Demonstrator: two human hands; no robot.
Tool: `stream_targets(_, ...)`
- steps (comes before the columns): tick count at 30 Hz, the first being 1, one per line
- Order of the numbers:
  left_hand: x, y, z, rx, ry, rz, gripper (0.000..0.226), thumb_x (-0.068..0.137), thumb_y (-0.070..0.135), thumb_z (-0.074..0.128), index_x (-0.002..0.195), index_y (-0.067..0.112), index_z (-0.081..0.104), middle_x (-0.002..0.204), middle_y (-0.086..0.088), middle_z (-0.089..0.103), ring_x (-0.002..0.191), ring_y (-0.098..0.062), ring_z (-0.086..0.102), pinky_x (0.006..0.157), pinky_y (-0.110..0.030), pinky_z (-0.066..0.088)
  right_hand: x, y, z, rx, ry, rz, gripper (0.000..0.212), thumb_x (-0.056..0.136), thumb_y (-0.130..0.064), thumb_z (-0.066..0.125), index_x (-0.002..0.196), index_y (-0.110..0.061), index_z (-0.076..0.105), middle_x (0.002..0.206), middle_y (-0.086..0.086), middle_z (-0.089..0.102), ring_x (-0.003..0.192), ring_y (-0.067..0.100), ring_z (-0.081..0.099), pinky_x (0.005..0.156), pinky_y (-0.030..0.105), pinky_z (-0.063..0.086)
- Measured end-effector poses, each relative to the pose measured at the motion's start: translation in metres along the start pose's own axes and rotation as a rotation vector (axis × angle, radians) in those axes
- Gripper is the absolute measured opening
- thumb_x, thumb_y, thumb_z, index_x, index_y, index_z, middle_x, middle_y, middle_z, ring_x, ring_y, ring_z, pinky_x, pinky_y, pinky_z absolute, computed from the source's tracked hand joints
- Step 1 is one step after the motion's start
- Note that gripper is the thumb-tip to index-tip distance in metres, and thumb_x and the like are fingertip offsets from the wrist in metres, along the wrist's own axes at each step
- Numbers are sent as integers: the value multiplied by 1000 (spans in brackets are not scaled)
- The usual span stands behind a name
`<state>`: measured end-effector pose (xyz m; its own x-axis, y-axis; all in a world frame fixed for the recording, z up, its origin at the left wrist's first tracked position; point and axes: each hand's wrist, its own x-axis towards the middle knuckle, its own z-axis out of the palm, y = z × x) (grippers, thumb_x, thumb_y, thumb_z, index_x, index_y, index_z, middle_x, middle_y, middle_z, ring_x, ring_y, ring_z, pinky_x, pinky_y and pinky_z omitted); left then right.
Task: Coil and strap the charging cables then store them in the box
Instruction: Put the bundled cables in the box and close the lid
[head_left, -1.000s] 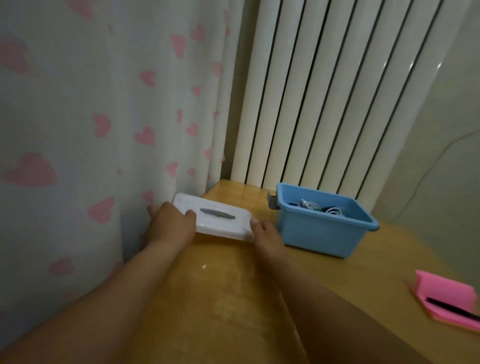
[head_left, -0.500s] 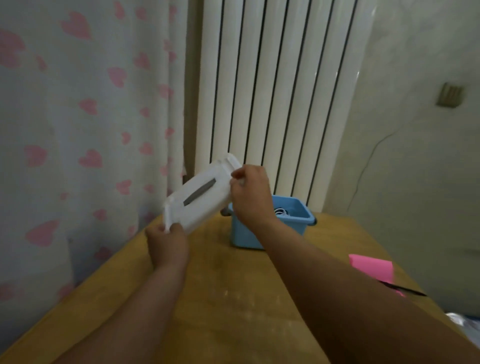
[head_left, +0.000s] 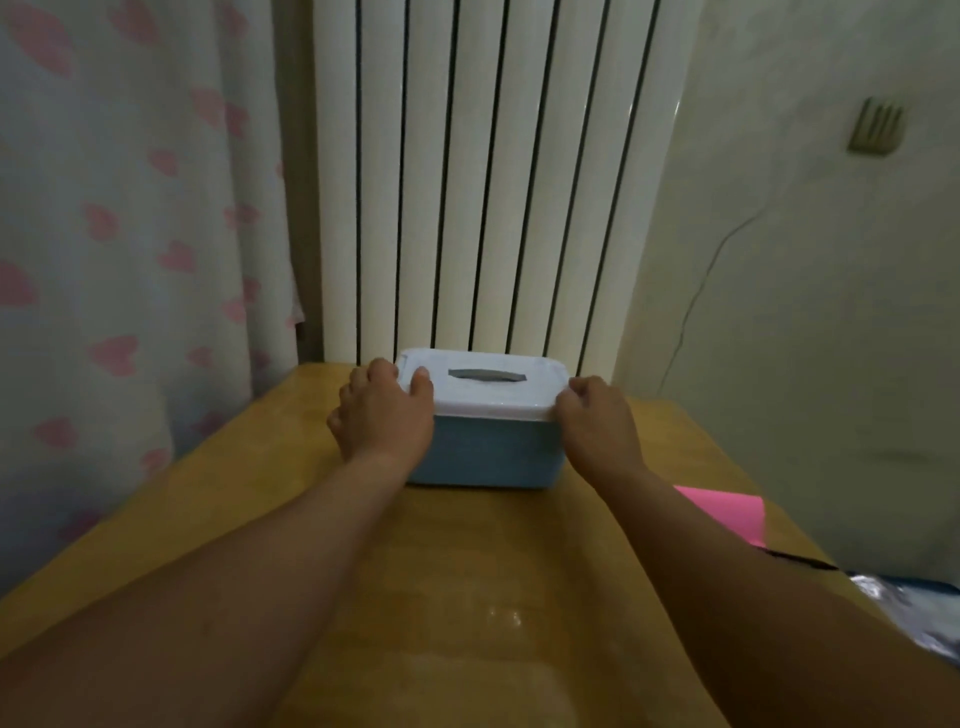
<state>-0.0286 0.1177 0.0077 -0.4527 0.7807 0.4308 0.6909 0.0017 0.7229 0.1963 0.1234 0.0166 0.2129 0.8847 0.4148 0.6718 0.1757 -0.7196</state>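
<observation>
Head view: the blue box (head_left: 483, 457) sits at the 12 o'clock end of the wooden table (head_left: 441, 597), before the radiator (head_left: 493, 182), with the white lid (head_left: 488, 400) lying flat on it. The left hand (head_left: 384, 415) clasps the lid's 9 o'clock end, thumb on top, and the right hand (head_left: 597, 421) curls its fingers round the 3 o'clock end. A pink pad (head_left: 727, 514) lies at the box's 4 o'clock.

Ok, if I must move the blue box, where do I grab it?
Likely the two short ends, from left and right: the white lid overhangs the blue box walls there, a ledge for fingers. The grey handle lies flat, and I cannot tell if the lid is latched.
</observation>
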Motion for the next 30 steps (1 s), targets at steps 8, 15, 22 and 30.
stream_targets(8,20,-6,4,-187,-212,-43,48,110,44,44,156,29,44,134,-2,56,110,-22,56,76,-33,51,33,2,-6,-4,-240,32,51,108,-38,39,157,-25,46,152,4,55,126,22,53,106,42,46)
stream_targets(15,26,-5,-1,-230,-239,-57,45,112,38,45,156,25,45,144,-7,54,111,-20,52,64,-23,40,19,-4,-8,76,-225,103,55,103,-44,42,156,-31,44,148,4,55,121,24,55,104,52,54)
stream_targets(22,1,-5,-23,-208,-255,-45,44,112,37,44,154,24,46,141,-7,55,110,-21,53,67,-24,41,-8,-9,-20,78,-209,143,59,96,-49,43,153,-34,46,144,4,57,120,27,58,99,54,58)
stream_targets(30,-51,-14,-50,-211,-190,-16,38,113,42,39,146,27,52,127,-3,59,100,-17,58,65,-27,43,-39,0,-38,51,-206,96,41,112,-38,39,150,-29,48,129,2,55,108,26,59,86,51,63)
